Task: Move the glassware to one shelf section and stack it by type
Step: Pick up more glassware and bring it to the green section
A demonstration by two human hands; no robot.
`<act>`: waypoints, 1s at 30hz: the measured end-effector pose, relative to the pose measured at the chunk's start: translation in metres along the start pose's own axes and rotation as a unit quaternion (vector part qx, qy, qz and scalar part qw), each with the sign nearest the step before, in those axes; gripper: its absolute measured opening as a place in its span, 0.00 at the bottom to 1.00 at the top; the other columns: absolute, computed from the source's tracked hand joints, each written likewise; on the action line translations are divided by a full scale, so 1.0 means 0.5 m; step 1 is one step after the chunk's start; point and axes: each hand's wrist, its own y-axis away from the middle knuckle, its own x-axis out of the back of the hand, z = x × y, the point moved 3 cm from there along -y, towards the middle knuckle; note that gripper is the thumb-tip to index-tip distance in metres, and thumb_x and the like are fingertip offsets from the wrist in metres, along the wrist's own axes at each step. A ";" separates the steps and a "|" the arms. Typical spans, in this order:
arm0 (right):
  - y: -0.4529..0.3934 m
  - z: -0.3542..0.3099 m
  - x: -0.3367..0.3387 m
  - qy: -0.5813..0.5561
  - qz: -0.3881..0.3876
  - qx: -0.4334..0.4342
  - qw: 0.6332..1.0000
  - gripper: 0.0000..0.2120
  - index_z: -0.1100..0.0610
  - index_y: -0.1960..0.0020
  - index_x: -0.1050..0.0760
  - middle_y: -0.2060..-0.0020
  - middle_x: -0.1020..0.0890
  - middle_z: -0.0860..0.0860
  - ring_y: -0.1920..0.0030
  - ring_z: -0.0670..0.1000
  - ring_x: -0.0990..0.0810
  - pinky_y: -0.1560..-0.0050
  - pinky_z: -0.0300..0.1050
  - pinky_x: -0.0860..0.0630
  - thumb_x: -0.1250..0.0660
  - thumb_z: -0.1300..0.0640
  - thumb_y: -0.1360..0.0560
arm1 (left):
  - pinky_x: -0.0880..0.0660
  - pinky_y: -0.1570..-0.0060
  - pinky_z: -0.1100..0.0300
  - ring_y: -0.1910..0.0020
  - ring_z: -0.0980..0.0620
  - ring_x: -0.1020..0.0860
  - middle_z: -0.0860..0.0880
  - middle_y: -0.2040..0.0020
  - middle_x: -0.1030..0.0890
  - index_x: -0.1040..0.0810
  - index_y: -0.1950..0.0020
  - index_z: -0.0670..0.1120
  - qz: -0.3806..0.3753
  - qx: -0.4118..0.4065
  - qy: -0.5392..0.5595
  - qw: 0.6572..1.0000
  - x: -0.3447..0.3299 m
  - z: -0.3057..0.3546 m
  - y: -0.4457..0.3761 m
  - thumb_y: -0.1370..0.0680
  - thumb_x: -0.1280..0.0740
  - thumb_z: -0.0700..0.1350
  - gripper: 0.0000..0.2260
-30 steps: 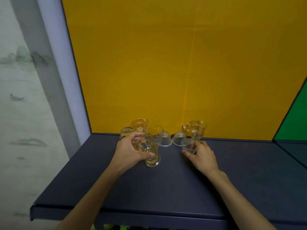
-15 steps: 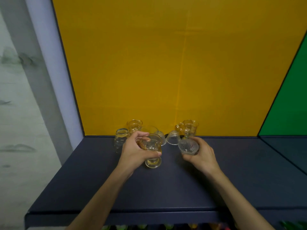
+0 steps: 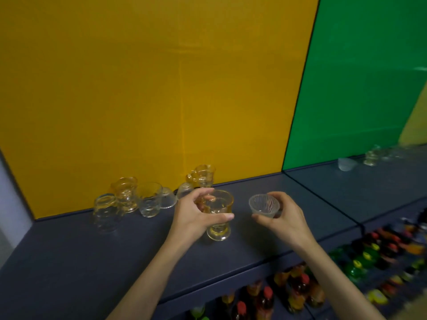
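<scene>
left hand (image 3: 195, 218) with fingers wrapped round amber footed glass (image 3: 218, 214), over dark shelf (image 3: 69, 250) before yellow panel; right hand (image 3: 286, 219) pinching small ribbed glass bowl (image 3: 264, 203) just beside; more glasses (image 3: 129, 199) clustered at back left

yellow back panel (image 3: 138, 88) fills most of the view, with a green back panel (image 3: 369, 77) to its right; a thin dark seam divides them. dark blue-grey shelf (image 3: 69, 262) runs left to right below both, with a seam line continuing across it under the panel join. pale wall strip (image 3: 9, 204) at the far left edge. lower shelf (image 3: 346, 273) near right holds blurred rows of coloured bottles. lighting dim and even.
</scene>
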 end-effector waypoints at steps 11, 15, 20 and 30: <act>0.065 0.180 0.274 0.022 0.063 -0.036 0.997 0.34 0.48 0.38 0.26 0.45 0.22 0.43 0.45 0.45 0.23 0.45 0.47 0.24 0.22 0.35 0.38 | 0.24 0.51 0.68 0.48 0.61 0.19 0.58 0.48 0.16 0.19 0.39 0.54 -0.040 -0.047 -0.025 0.998 -0.304 0.104 0.019 0.46 0.15 0.58 0.37; 0.071 0.267 0.389 0.023 0.076 -0.041 0.996 0.31 0.47 0.41 0.26 0.47 0.22 0.42 0.46 0.46 0.22 0.45 0.48 0.24 0.21 0.37 0.38 | 0.22 0.49 0.64 0.48 0.62 0.19 0.58 0.48 0.16 0.19 0.39 0.53 -0.030 -0.043 -0.022 0.998 -0.433 0.139 0.032 0.45 0.14 0.57 0.36; 0.067 0.390 0.518 0.012 0.067 -0.053 0.996 0.30 0.47 0.42 0.26 0.47 0.21 0.42 0.45 0.47 0.22 0.44 0.51 0.24 0.21 0.41 0.40 | 0.24 0.50 0.67 0.49 0.62 0.19 0.58 0.49 0.16 0.18 0.41 0.55 -0.014 -0.048 -0.022 0.999 -0.595 0.186 0.043 0.44 0.15 0.57 0.34; 0.031 0.559 0.720 -0.006 0.079 -0.056 0.995 0.29 0.45 0.44 0.26 0.48 0.20 0.43 0.47 0.46 0.21 0.47 0.53 0.22 0.21 0.37 0.40 | 0.26 0.53 0.71 0.50 0.65 0.20 0.59 0.49 0.17 0.20 0.41 0.54 0.001 -0.029 -0.030 0.999 -0.867 0.250 0.012 0.43 0.15 0.55 0.33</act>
